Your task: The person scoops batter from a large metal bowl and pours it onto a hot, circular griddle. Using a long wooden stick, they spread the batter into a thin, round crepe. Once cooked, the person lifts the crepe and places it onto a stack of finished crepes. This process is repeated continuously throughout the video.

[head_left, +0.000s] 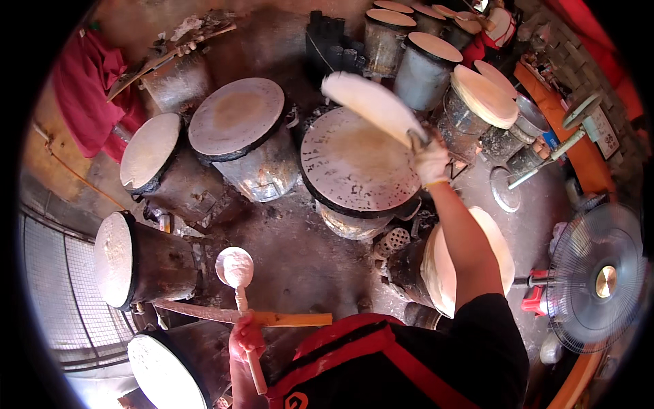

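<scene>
My left hand (247, 341) is closed around the handle of a ladle (236, 267), whose bowl holds something white. A long flat wooden scraper (294, 319) crosses at the same fist, seemingly gripped along with the ladle. At the end of my stretched-out arm, my right hand (432, 162) is closed on the edge of a pale, thin pancake (368, 99), slightly blurred. A small dark piece shows at those fingertips; I cannot make out what it is. The pancake hangs tilted over the far edge of a round griddle (361, 160), browned in its middle and dark-spotted around.
Several more drum stoves with round griddles (236, 117) surround me. Stacked pancakes (485, 97) lie at the right, and others (501, 249) under my right arm. A standing fan (599, 279) is at the far right. Another person (496, 31) works at the back.
</scene>
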A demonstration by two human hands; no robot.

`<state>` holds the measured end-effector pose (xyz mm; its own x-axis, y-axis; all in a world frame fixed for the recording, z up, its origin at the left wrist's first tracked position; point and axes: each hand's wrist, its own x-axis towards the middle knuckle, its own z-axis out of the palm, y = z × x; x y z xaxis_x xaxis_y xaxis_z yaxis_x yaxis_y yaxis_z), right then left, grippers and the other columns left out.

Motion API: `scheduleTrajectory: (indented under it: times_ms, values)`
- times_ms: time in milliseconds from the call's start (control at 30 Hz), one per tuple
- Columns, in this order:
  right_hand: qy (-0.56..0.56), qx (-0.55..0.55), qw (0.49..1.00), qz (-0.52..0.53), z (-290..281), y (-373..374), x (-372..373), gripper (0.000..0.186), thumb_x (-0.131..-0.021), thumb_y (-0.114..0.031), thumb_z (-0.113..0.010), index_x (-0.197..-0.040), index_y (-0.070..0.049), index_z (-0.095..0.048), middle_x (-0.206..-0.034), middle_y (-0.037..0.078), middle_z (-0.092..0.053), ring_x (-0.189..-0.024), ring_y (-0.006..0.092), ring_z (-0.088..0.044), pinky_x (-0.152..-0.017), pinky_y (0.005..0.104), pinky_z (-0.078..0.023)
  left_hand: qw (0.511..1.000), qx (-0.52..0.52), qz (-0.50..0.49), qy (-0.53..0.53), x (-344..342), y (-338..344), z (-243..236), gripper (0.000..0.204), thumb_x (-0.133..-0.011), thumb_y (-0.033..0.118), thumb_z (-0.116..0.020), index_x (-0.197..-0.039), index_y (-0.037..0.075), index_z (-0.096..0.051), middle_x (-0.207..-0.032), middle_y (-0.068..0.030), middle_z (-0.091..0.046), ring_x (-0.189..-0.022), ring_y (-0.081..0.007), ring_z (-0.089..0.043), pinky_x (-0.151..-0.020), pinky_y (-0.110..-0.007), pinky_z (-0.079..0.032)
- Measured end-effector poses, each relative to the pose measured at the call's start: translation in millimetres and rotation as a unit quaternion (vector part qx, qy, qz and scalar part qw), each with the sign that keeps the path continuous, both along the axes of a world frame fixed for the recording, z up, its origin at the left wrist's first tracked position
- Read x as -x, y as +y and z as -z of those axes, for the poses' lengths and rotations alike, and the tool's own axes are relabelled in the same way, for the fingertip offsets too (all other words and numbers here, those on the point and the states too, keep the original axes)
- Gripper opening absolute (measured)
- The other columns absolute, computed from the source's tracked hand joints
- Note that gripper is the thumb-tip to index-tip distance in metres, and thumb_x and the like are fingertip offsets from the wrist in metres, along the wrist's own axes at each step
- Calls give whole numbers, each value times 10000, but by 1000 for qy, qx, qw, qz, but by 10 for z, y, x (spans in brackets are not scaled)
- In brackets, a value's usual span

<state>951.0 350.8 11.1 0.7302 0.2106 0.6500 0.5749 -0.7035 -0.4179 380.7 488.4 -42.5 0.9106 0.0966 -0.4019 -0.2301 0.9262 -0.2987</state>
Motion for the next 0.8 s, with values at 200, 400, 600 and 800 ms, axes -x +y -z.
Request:
scheduleTrajectory:
  times_ms: [200,400,600,800]
  values:
    - [85,-118,988,49,-779,-1287,-379,348,-817,-334,-681,-1002,-40,-659,-958,196,-636,-831,233,-611,-702,313,-463,1000,-3,-6,20,-122,-7,36,156,-955,212,-425,-933,97,-528,-571,32,-411,-406,-108,-424,-397,-268,-370]
    - [345,-506,790,28,-269,-3502,-306,371,-909,-203,-539,-1201,25,-524,-1162,114,-599,-1034,218,-584,-905,314,-465,997,-63,51,6,-603,-154,-71,294,-993,240,-331,-944,70,-566,-546,31,-407,-395,-87,-422,-387,-270,-400]
    - [456,-555,680,146,1036,-5429,666,396,-835,-207,-649,-1137,37,-568,-1036,110,-645,-891,224,-623,-795,348,-513,995,-61,68,26,-998,-413,-142,319,-993,228,-309,-1150,38,-513,-574,18,-400,-409,-102,-425,-393,-271,-402]
    - [509,-393,732,222,1623,-5782,712,376,-810,-206,-675,-1086,38,-600,-968,113,-653,-821,225,-624,-746,345,-506,996,-66,47,21,-1279,-669,-316,277,-986,182,-326,-1163,38,-483,-572,5,-372,-397,-99,-408,-359,-249,-363]
